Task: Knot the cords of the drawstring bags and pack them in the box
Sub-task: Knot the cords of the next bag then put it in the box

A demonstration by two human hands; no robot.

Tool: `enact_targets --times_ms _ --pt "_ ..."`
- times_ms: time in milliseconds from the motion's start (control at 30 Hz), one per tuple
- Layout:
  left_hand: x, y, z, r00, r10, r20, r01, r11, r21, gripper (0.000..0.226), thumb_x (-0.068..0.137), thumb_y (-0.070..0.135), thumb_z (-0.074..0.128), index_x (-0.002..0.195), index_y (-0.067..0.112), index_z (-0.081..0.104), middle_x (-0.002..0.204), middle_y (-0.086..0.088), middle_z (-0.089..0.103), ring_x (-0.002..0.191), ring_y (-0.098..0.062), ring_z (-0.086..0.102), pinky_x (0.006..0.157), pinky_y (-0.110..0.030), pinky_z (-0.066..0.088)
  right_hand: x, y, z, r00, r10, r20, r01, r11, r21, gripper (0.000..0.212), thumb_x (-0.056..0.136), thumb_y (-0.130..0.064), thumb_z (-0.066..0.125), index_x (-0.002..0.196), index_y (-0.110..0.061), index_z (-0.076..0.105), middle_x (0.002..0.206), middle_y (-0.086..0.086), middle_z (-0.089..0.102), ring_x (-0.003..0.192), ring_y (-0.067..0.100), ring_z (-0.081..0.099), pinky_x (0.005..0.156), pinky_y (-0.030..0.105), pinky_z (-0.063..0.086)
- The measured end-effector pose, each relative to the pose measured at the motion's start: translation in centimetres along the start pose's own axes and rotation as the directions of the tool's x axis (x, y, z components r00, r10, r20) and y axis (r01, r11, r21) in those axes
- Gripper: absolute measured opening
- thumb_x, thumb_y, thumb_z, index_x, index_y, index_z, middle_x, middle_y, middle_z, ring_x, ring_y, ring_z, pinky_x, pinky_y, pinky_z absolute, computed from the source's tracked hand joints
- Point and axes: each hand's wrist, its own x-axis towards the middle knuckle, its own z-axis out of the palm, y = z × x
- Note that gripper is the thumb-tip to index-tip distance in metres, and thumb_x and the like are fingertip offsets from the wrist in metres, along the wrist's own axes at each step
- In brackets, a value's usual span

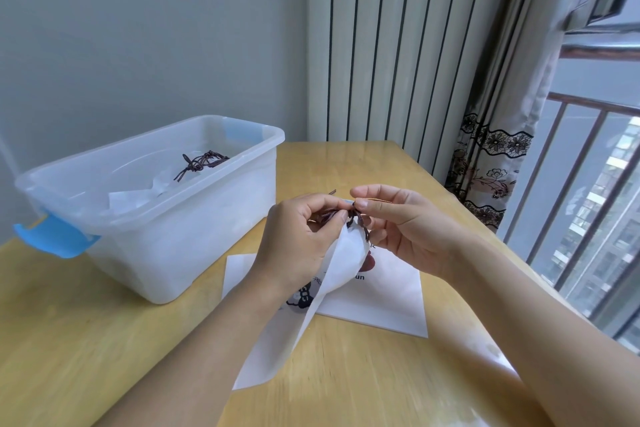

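A white drawstring bag [332,274] hangs lifted above the wooden table, its lower end trailing toward me. At its gathered top are dark brown cords [355,220]. My left hand [301,243] pinches the cords from the left, and my right hand [405,225] pinches them from the right with thumb and forefinger. Another white bag [391,298] with a printed picture lies flat on the table beneath them. A translucent plastic box [166,218] with blue clips stands at the left; inside it lie white bags with knotted dark cords [202,163].
The wooden table [346,385] runs to a wall behind the box. A striped curtain [398,45] hangs at the back, a patterned one [498,156] at the right beside a window with railings [588,201]. The table's right edge is near my right forearm.
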Motion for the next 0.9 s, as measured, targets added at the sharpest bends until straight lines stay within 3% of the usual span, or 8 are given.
enact_targets --times_ms 233,367,433,533,600,700,800,900 --pt "0.0 0.1 0.0 1.000 0.020 -0.011 -0.020 1.000 0.006 0.019 0.090 0.012 0.071 0.090 0.029 0.078 0.083 0.012 0.076 0.082 -0.005 0.071 0.078 -0.019 0.055 0.1 0.2 -0.1 1.000 0.031 0.004 -0.031 0.990 0.141 0.019 0.082 -0.005 0.067 0.099 -0.012 0.068 0.072 0.000 0.060 0.054 0.006 0.046 0.042 0.015 0.037" --pt "0.0 0.0 0.1 0.999 0.025 -0.025 -0.024 1.000 0.015 0.015 0.089 0.012 0.072 0.092 0.026 0.079 0.087 0.013 0.077 0.089 -0.001 0.071 0.083 -0.021 0.055 0.2 0.4 -0.1 0.998 0.059 0.038 -0.067 0.959 0.275 0.032 0.085 -0.009 0.062 0.117 -0.013 0.065 0.078 -0.003 0.040 0.049 0.003 0.033 0.036 0.012 0.026" --pt "0.1 0.1 0.1 0.998 0.042 -0.035 -0.041 0.999 0.012 0.015 0.088 0.010 0.073 0.091 0.024 0.080 0.087 0.011 0.077 0.087 -0.003 0.071 0.082 -0.021 0.055 0.1 0.1 -0.2 0.995 0.067 0.070 -0.083 0.962 0.261 0.038 0.087 -0.011 0.059 0.124 -0.013 0.063 0.078 -0.003 0.040 0.047 0.002 0.029 0.036 0.011 0.021" --pt "-0.2 0.1 0.1 0.997 0.078 -0.011 -0.077 0.996 0.049 0.016 0.088 0.008 0.073 0.090 0.022 0.080 0.086 0.012 0.075 0.085 -0.001 0.070 0.079 -0.017 0.053 -0.2 -0.4 -0.5 0.994 0.069 0.087 -0.065 0.997 -0.047 0.040 0.090 -0.023 0.061 0.126 -0.007 0.064 0.068 -0.001 0.040 0.051 0.007 0.025 0.038 0.014 0.021" --pt "-0.3 0.2 0.2 0.997 0.062 0.048 -0.064 0.997 0.046 0.013 0.088 0.010 0.073 0.091 0.020 0.081 0.085 0.011 0.076 0.082 -0.003 0.070 0.077 -0.020 0.055 -0.4 -0.7 -0.7 0.994 0.044 0.104 -0.007 0.942 -0.334 0.045 0.088 -0.036 0.067 0.119 -0.004 0.068 0.067 0.000 0.034 0.055 0.011 0.023 0.044 0.019 0.021" --pt "-0.3 0.3 0.0 0.990 -0.027 0.137 0.024 0.999 0.021 0.011 0.089 0.014 0.074 0.088 0.023 0.080 0.077 0.008 0.075 0.069 -0.007 0.068 0.071 -0.026 0.057 -0.8 -1.1 -0.4 0.991 -0.043 0.127 0.115 0.764 -0.635 0.030 0.085 -0.032 0.077 0.101 -0.007 0.075 0.061 0.000 0.044 0.052 0.012 0.030 0.047 0.024 0.023" --pt "0.0 0.2 -0.3 0.974 -0.156 0.164 0.168 0.984 -0.065 0.012 0.090 0.014 0.072 0.089 0.023 0.080 0.072 0.000 0.073 0.060 -0.010 0.063 0.069 -0.032 0.056 -1.0 -1.2 -0.6 0.966 -0.189 0.176 0.256 0.607 -0.752 0.016 0.085 -0.021 0.080 0.096 -0.009 0.078 0.055 -0.011 0.055 0.048 0.007 0.040 0.047 0.022 0.031" --pt "0.1 0.2 -0.5 0.950 -0.237 0.204 0.274 0.946 -0.173 0.012 0.092 0.008 0.069 0.093 0.014 0.079 0.066 0.001 0.068 0.061 -0.011 0.061 0.064 -0.024 0.054 -1.0 -1.1 -0.6 0.924 -0.322 0.207 0.332 0.406 -0.852 0.011 0.085 -0.022 0.082 0.092 -0.014 0.080 0.050 -0.013 0.052 0.047 0.006 0.039 0.048 0.016 0.031"
